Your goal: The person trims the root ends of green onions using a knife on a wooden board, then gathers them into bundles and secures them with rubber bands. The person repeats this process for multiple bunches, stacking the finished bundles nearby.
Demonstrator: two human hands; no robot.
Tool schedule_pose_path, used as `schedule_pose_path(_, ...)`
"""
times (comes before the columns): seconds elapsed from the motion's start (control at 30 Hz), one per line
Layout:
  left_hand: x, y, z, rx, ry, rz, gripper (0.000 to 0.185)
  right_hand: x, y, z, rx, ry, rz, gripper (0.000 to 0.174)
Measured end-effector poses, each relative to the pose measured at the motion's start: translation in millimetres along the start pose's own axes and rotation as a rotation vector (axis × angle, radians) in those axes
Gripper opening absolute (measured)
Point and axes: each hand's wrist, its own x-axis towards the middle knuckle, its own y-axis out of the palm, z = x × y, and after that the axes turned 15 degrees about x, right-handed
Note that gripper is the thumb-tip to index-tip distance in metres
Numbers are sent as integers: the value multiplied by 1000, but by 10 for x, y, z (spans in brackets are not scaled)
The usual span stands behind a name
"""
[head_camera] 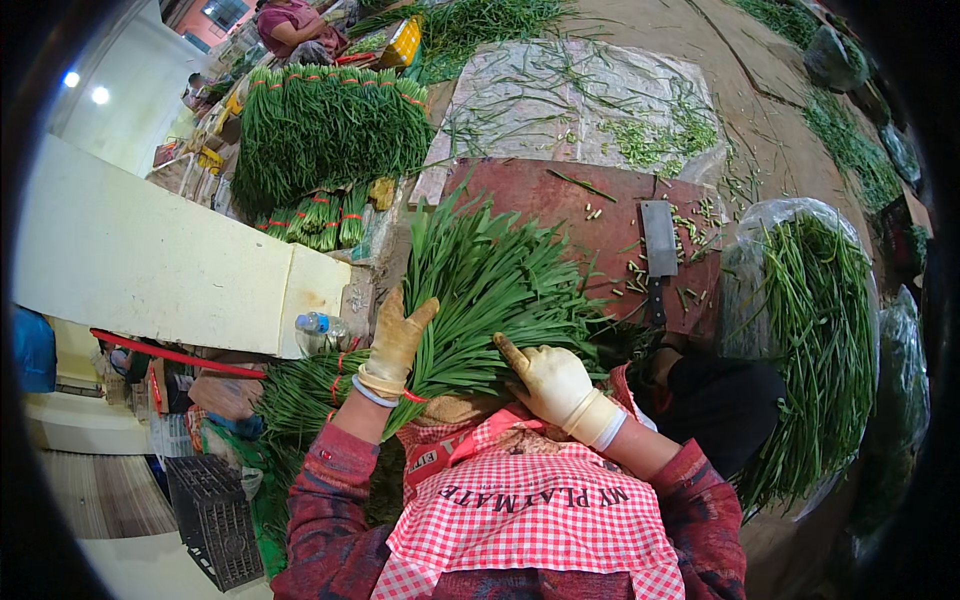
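A large bunch of long green leafy stalks (487,285), likely garlic chives, fans out over my lap, with a red band near its lower end. My left hand (397,337), in a stained pale glove, lies against the bunch's left edge, thumb and fingers apart. My right hand (551,379), in a similar glove, rests at the bunch's lower right with the index finger extended; its other fingers are partly hidden. Beyond the leaves is a dark red board (525,187), where a cleaver (660,240) with a black handle lies among cut stalk ends.
Banded bunches (330,135) are stacked at the upper left, near a seated person (296,30). A plastic bottle (322,324) stands by the pale wall (150,255). Loose greens (814,337) fill a clear bag at right. A littered sheet (570,97) lies beyond the board.
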Motion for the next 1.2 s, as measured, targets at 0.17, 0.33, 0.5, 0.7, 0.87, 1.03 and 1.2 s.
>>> schedule_pose_path(0.17,-6,-94,-8,245,101,95,85,33,-87,27,-5,-8,-7,79)
schedule_pose_path(0.33,8,-61,295,526,189,37,86,54,-168,38,34,-4,23,77)
schedule_pose_path(0.5,-30,-95,219,222,204,38,87,59,-361,-80,207,15,-86,61)
schedule_pose_path(0.7,-52,-28,214,401,135,72,87,354,-701,74,539,55,-406,37)
schedule_pose_path(0.87,-39,-55,27,164,360,133,86,542,-479,114,345,27,-93,34)
schedule_pose_path(1.03,-414,-761,-549,215,548,278,103,377,-584,-797,54,481,-219,28)
schedule_pose_path(1.2,-836,-967,-213,884,474,451,121,-101,-635,-1205,474,607,-263,43)
